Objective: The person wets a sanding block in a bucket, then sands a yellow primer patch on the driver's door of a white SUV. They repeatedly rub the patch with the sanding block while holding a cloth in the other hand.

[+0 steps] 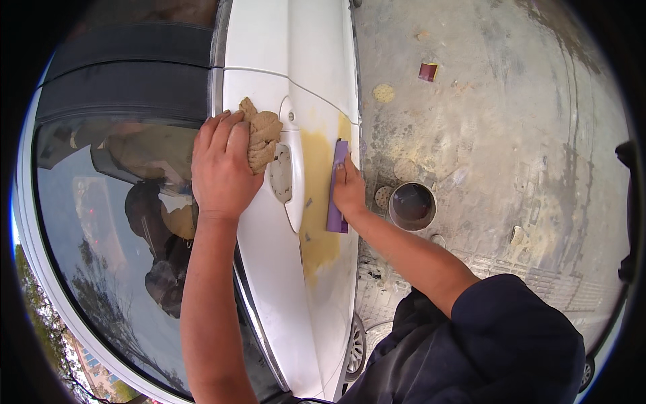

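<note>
A crumpled tan cloth [264,136] is gripped in my left hand [219,161], at the window edge beside the white car's door handle [293,187]. Lower on the white door panel [272,298] lies a broad patch of yellow body filler [317,202] with a few small grey spots. My right hand [351,187] grips a long purple sanding block [337,202] against the door, over the outer side of the filler. The block's working face is hidden from me.
On the stained concrete ground [484,126], a bucket of dark liquid [413,206] stands right of the door. Round perforated sanding discs [383,93] and a dark red square piece [428,72] lie about. The dark window glass [116,212] is at left, a car wheel [356,348] below.
</note>
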Demonstrator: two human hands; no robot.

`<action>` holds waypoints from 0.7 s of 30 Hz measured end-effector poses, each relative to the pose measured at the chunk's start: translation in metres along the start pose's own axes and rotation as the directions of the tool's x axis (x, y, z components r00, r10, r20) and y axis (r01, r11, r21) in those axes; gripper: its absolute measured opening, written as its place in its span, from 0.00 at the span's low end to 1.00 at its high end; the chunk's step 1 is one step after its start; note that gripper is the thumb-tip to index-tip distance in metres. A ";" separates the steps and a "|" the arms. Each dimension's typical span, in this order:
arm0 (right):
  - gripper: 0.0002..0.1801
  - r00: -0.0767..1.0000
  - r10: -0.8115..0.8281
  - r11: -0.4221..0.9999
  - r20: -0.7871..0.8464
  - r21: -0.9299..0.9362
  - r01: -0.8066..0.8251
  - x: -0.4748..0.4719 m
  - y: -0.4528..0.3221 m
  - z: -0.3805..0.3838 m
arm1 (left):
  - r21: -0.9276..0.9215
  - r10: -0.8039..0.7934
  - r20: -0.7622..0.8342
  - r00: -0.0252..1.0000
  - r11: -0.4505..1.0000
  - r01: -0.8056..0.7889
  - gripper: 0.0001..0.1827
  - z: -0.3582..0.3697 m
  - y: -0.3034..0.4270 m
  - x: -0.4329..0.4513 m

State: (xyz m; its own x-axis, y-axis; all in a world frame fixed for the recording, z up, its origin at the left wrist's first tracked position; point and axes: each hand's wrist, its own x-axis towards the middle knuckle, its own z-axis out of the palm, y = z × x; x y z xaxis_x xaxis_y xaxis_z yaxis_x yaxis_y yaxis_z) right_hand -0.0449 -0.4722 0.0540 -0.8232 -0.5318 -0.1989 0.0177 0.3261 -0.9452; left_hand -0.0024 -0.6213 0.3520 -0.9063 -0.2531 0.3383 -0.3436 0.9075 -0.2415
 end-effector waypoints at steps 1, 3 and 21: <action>0.32 0.997 -0.058 0.997 0.052 0.049 0.055 -0.024 -0.004 -0.003 | -0.005 0.002 -0.004 1.000 1.000 -0.002 0.28 0.000 0.000 0.001; 0.33 0.991 -0.071 0.997 0.116 0.052 0.065 -0.061 -0.014 -0.011 | -0.002 -0.004 -0.003 1.000 1.000 0.004 0.28 0.000 0.000 0.000; 0.32 0.906 0.368 0.920 0.209 0.059 -0.387 0.006 0.005 -0.007 | 0.019 0.007 0.021 1.000 1.000 -0.007 0.28 0.000 -0.001 -0.001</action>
State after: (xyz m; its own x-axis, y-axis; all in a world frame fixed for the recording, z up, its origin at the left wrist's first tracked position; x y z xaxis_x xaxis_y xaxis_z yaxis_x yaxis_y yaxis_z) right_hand -0.0533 -0.4685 0.0502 -0.6206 -0.5255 -0.5820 0.3684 0.4598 -0.8080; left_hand -0.0014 -0.6215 0.3519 -0.9135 -0.2540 0.3177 -0.3418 0.9027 -0.2612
